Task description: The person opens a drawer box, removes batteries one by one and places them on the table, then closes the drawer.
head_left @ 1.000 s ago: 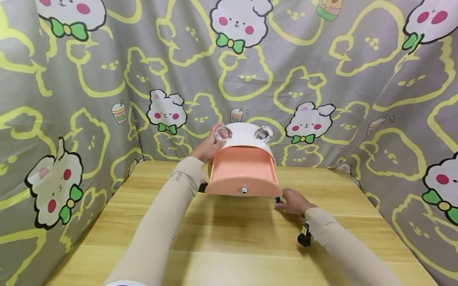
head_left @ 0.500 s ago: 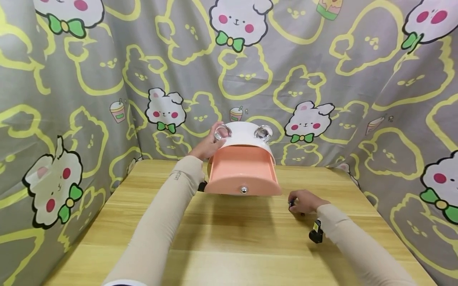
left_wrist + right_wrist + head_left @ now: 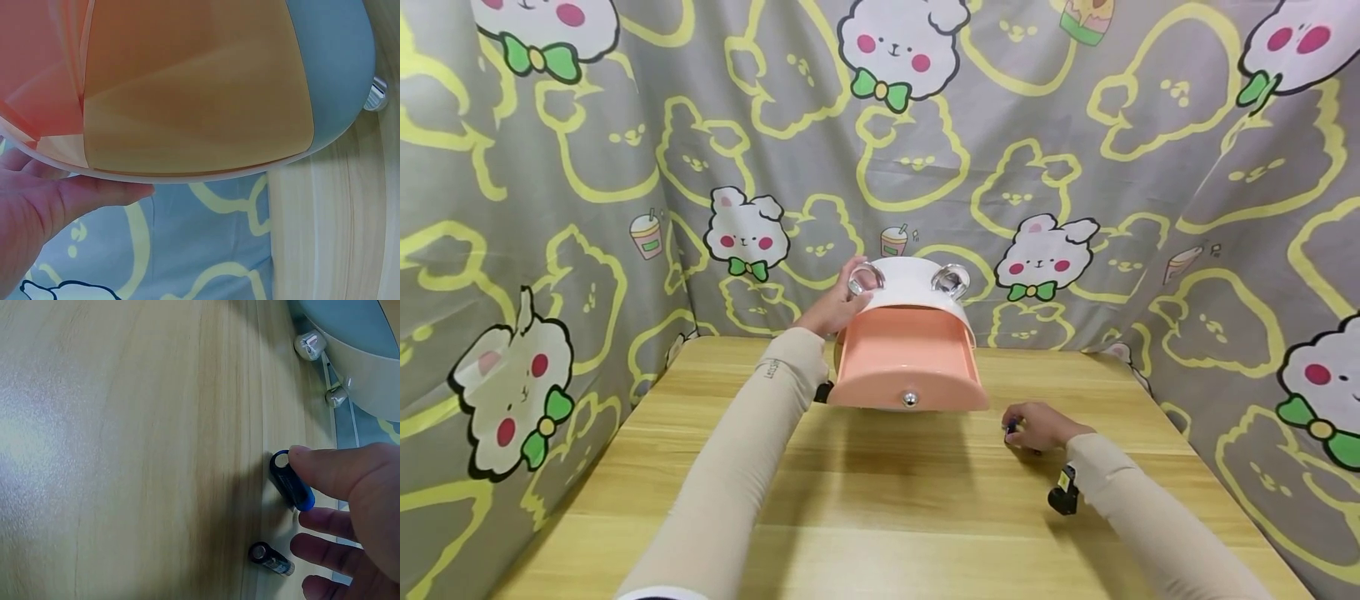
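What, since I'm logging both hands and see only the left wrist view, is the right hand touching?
Observer: The right hand has its thumb against a small dark-blue cylinder with a pale round end.
Operator: Anything else close to that hand?
Observer: Yes, a small black cylinder with a metallic end is on the pale wooden table.
Operator: Does the coral-pink drawer have a handle?
Observer: Yes, a round, shiny silver knob at the middle of its front.

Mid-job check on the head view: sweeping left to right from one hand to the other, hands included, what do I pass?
Left hand → silver knob → right shiny loop → right hand.
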The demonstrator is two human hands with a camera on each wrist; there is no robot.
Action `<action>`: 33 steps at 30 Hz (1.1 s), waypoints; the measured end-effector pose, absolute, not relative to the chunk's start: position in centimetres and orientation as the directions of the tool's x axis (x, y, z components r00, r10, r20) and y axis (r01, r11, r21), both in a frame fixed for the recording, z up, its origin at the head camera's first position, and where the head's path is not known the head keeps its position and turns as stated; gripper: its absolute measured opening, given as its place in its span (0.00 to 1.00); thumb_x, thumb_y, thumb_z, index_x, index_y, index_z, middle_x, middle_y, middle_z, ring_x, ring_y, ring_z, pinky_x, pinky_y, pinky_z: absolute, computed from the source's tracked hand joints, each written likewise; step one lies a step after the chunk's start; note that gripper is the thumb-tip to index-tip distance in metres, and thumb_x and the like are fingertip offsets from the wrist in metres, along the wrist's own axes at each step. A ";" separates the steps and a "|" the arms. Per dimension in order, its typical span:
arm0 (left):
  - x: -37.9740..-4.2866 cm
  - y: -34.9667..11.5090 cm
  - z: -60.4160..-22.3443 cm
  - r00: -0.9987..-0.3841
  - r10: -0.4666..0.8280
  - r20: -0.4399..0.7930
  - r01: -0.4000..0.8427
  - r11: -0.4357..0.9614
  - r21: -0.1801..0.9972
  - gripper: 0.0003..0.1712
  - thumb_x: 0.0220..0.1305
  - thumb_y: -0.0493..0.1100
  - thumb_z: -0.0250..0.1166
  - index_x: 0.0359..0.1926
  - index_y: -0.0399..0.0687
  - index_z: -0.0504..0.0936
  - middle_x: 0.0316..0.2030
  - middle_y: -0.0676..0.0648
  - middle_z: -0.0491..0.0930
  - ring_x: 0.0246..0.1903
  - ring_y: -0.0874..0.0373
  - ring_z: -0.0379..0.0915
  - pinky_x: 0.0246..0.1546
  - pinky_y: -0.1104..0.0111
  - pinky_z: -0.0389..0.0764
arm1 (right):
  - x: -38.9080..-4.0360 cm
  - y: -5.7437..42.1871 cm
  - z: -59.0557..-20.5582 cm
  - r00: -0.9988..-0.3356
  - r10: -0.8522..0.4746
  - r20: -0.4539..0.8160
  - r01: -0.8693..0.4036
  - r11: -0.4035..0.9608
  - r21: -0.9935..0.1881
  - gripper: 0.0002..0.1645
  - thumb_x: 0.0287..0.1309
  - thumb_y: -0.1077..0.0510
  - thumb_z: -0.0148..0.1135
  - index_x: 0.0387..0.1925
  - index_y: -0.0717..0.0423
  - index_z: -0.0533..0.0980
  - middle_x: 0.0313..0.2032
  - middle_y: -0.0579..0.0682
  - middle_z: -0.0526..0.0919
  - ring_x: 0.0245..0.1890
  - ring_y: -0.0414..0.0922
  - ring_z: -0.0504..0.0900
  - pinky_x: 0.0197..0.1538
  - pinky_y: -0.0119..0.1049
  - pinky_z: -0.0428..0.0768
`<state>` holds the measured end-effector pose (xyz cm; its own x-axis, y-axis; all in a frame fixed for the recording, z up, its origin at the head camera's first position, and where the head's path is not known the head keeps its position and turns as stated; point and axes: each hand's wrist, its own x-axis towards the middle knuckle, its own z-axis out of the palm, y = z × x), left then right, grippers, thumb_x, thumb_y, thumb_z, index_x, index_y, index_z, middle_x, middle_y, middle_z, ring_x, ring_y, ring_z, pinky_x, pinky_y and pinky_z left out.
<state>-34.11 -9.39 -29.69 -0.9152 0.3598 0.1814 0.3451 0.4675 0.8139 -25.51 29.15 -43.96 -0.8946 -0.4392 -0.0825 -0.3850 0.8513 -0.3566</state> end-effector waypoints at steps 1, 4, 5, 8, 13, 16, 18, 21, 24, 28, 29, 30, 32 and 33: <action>-34.1 -9.4 -29.7 -0.916 0.358 0.179 0.342 0.468 0.815 0.36 0.65 0.55 0.51 0.66 0.79 0.39 0.32 0.39 0.72 0.31 0.49 0.72 0.33 0.60 0.74 | -25.5 29.1 -44.0 -0.895 -0.437 -0.083 -0.381 0.850 -0.364 0.11 0.50 0.55 0.66 0.36 0.51 0.76 0.33 0.45 0.78 0.31 0.42 0.74 0.37 0.41 0.73; -34.1 -9.3 -29.7 -0.915 0.363 0.175 0.338 0.458 0.822 0.36 0.65 0.55 0.51 0.66 0.78 0.39 0.33 0.38 0.72 0.31 0.48 0.72 0.33 0.60 0.74 | -25.4 29.1 -43.9 -0.892 -0.448 -0.065 -0.394 0.839 -0.374 0.11 0.50 0.56 0.65 0.37 0.55 0.77 0.33 0.48 0.79 0.32 0.45 0.75 0.37 0.43 0.74; -34.1 -9.3 -29.7 -0.915 0.364 0.174 0.337 0.456 0.824 0.36 0.65 0.55 0.51 0.66 0.79 0.39 0.32 0.39 0.72 0.31 0.48 0.72 0.33 0.60 0.74 | -25.3 29.1 -43.9 -0.892 -0.449 -0.055 -0.398 0.836 -0.377 0.12 0.50 0.57 0.65 0.37 0.57 0.77 0.34 0.49 0.79 0.33 0.46 0.76 0.37 0.44 0.74; -33.9 -9.2 -29.7 -0.914 0.365 0.177 0.339 0.446 0.828 0.36 0.66 0.55 0.51 0.65 0.81 0.40 0.31 0.39 0.71 0.30 0.49 0.72 0.31 0.60 0.75 | -25.0 29.0 -43.7 -0.898 -0.439 -0.016 -0.400 0.831 -0.386 0.12 0.52 0.58 0.63 0.38 0.59 0.76 0.33 0.51 0.79 0.34 0.48 0.77 0.36 0.44 0.75; -33.9 -9.3 -29.6 -0.913 0.363 0.185 0.342 0.439 0.831 0.35 0.65 0.54 0.52 0.65 0.81 0.41 0.29 0.40 0.70 0.27 0.50 0.70 0.29 0.62 0.74 | -24.3 28.2 -43.2 -0.909 -0.416 0.011 -0.369 0.794 -0.484 0.06 0.56 0.56 0.60 0.32 0.54 0.75 0.27 0.45 0.78 0.26 0.42 0.75 0.30 0.38 0.74; -33.8 -9.3 -29.6 -0.911 0.369 0.186 0.345 0.433 0.833 0.36 0.65 0.54 0.52 0.65 0.80 0.41 0.29 0.40 0.70 0.28 0.50 0.70 0.29 0.61 0.74 | -23.1 27.2 -42.2 -0.900 -0.435 0.023 -0.369 0.733 -0.572 0.05 0.57 0.56 0.60 0.30 0.53 0.74 0.23 0.44 0.76 0.22 0.39 0.73 0.26 0.34 0.73; -33.8 -9.2 -29.6 -0.911 0.369 0.182 0.343 0.435 0.833 0.36 0.65 0.54 0.52 0.65 0.81 0.40 0.29 0.39 0.71 0.29 0.49 0.71 0.30 0.61 0.74 | -21.9 26.2 -40.9 -0.886 -0.462 0.031 -0.373 0.673 -0.639 0.05 0.57 0.59 0.59 0.29 0.56 0.75 0.22 0.48 0.76 0.22 0.41 0.73 0.25 0.32 0.72; -33.9 -9.2 -29.5 -0.912 0.366 0.186 0.344 0.435 0.832 0.36 0.65 0.54 0.52 0.65 0.81 0.40 0.30 0.39 0.71 0.29 0.49 0.71 0.31 0.61 0.74 | -20.9 25.0 -40.2 -0.870 -0.493 0.010 -0.336 0.578 -0.743 0.07 0.59 0.60 0.57 0.30 0.61 0.75 0.23 0.50 0.76 0.23 0.44 0.73 0.25 0.33 0.73; -33.9 -9.4 -29.5 -0.910 0.366 0.193 0.349 0.431 0.832 0.36 0.65 0.53 0.52 0.65 0.80 0.41 0.30 0.39 0.71 0.29 0.50 0.71 0.31 0.61 0.74 | -20.2 24.0 -40.5 -0.854 -0.521 -0.017 -0.286 0.495 -0.820 0.11 0.61 0.59 0.55 0.28 0.64 0.74 0.25 0.49 0.76 0.24 0.47 0.75 0.25 0.33 0.73; -33.8 -9.4 -29.5 -0.907 0.373 0.196 0.354 0.425 0.833 0.36 0.66 0.52 0.52 0.66 0.77 0.41 0.29 0.40 0.70 0.28 0.50 0.70 0.30 0.62 0.74 | -18.7 21.6 -39.9 -0.840 -0.542 -0.042 -0.211 0.396 -0.894 0.19 0.63 0.54 0.54 0.26 0.68 0.73 0.25 0.50 0.77 0.22 0.44 0.73 0.23 0.32 0.72; -33.8 -9.4 -29.5 -0.907 0.372 0.196 0.355 0.430 0.830 0.36 0.66 0.52 0.52 0.66 0.76 0.41 0.29 0.40 0.70 0.28 0.50 0.70 0.30 0.62 0.74 | -18.3 20.9 -39.6 -0.835 -0.548 -0.042 -0.187 0.356 -0.916 0.20 0.63 0.52 0.53 0.26 0.68 0.73 0.24 0.50 0.77 0.22 0.43 0.73 0.23 0.32 0.72; -33.8 -9.4 -29.5 -0.908 0.371 0.195 0.355 0.432 0.829 0.36 0.66 0.52 0.52 0.66 0.76 0.40 0.29 0.40 0.70 0.28 0.50 0.70 0.30 0.62 0.74 | -17.9 20.2 -39.3 -0.829 -0.557 -0.041 -0.157 0.302 -0.940 0.21 0.63 0.52 0.52 0.27 0.68 0.72 0.25 0.51 0.77 0.22 0.43 0.72 0.24 0.32 0.72; -33.8 -9.5 -29.5 -0.907 0.371 0.201 0.361 0.437 0.824 0.36 0.66 0.53 0.52 0.67 0.76 0.40 0.30 0.40 0.71 0.29 0.50 0.70 0.30 0.62 0.74 | -17.3 18.8 -38.8 -0.818 -0.575 -0.035 -0.066 0.154 -0.986 0.19 0.64 0.51 0.52 0.29 0.66 0.72 0.27 0.51 0.78 0.23 0.41 0.72 0.27 0.31 0.73; -33.8 -9.5 -29.5 -0.906 0.370 0.203 0.363 0.438 0.822 0.36 0.66 0.53 0.52 0.66 0.76 0.40 0.30 0.40 0.71 0.29 0.50 0.70 0.31 0.62 0.74 | -17.1 18.1 -38.5 -0.810 -0.586 -0.024 -0.018 0.066 -0.998 0.17 0.64 0.52 0.51 0.31 0.64 0.72 0.29 0.51 0.78 0.25 0.41 0.73 0.28 0.31 0.73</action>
<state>-33.84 -9.49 -29.55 -0.9064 0.3704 0.2030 0.3632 0.4384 0.8221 -17.07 18.10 -38.54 -0.8098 -0.5862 -0.0240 -0.0183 0.0662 -0.9976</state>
